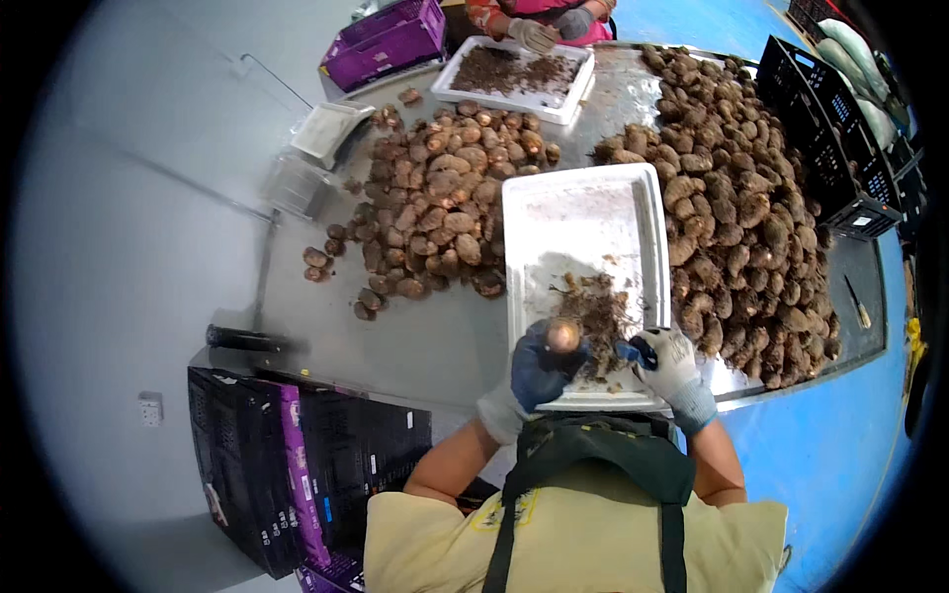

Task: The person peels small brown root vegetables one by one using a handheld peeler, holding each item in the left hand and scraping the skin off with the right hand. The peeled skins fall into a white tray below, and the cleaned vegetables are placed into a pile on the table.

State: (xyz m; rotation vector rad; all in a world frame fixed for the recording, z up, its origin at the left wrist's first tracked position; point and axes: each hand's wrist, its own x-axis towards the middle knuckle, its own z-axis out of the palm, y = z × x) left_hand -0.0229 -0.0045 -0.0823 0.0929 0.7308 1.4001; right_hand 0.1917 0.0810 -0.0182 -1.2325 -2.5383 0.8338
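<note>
My left hand (pixel 547 363), in a blue-coated glove, holds a taro corm (pixel 563 336) with its pale end facing up, over the near part of a white plastic tray (pixel 516 244). Just right of it, my right hand (pixel 656 359), in a white and grey glove, has its fingers curled; whether it holds a tool is unclear. Between and beyond the hands, brown fibrous trimmings (pixel 597 311) lie in the tray. Left of the tray is a pile of cleaner taro corms (pixel 445 200); right of it, a larger pile of hairy, darker ones (pixel 741 200).
Across the metal table (pixel 445 348) a gloved co-worker (pixel 552 18) stands at another white tray (pixel 571 111) with trimmings. A purple crate (pixel 385 44) is at the far left, a black crate (pixel 834 141) at the right. A knife (pixel 858 304) lies near the right edge; black crates (pixel 356 445) stand lower left.
</note>
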